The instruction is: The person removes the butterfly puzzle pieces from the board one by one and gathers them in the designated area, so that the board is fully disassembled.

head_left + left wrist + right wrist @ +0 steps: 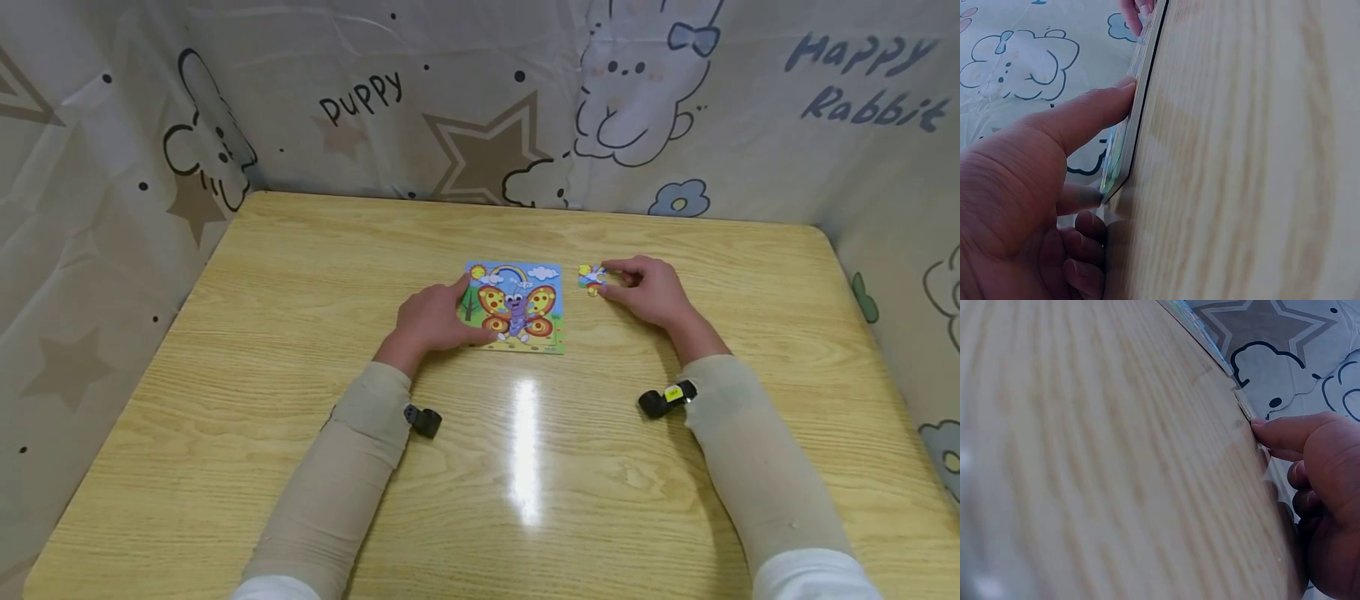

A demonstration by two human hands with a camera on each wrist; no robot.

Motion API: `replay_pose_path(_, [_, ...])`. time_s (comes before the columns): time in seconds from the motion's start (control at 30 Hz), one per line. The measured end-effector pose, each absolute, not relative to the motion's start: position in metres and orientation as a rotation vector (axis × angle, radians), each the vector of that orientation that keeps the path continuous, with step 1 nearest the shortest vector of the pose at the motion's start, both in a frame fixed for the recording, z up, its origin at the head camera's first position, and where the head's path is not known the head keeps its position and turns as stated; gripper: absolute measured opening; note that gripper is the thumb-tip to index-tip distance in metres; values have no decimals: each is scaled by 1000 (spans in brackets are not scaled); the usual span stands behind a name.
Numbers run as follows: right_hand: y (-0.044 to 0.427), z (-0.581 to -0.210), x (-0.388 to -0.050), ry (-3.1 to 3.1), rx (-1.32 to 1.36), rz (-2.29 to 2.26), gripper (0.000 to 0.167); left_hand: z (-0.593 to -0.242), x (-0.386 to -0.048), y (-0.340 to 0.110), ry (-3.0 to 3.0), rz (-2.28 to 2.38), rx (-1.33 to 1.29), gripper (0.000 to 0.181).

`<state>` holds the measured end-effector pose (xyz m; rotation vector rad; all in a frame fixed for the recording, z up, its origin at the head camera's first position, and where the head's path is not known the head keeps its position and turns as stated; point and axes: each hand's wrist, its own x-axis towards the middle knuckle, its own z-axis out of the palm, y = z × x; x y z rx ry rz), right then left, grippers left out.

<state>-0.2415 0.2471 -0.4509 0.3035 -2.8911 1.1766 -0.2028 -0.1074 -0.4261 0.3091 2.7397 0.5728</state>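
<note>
A square butterfly puzzle board (pixel 517 308) lies flat on the table. My left hand (pixel 435 321) grips its left side, the thumb over the lower edge and the fingers at the upper left corner; in the left wrist view the thumb of that hand (pixel 1016 181) presses on the board's edge (pixel 1124 147). Just right of the board, apart from it, lie small joined puzzle pieces (pixel 591 277). My right hand (pixel 648 290) pinches them at their right side between thumb and index finger. In the right wrist view the hand (pixel 1329 469) is low at the pieces' thin edge (pixel 1243 405), its other fingers curled.
The wooden table (pixel 577 500) extends around both hands. A printed cloth (pixel 480 100) with rabbits and stars stands behind the table and along its sides. A small black camera is strapped at each wrist.
</note>
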Motion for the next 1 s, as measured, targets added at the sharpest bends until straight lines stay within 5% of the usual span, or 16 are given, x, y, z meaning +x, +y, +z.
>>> replay_pose_path(0.53, [230, -448, -232, -2819, 98, 1381, 55, -425, -203, -107, 2732, 594, 302, 114])
replay_pose_path(1.0, [197, -446, -222, -2764, 184, 1408, 61, -426, -202, -107, 2736, 582, 295, 115])
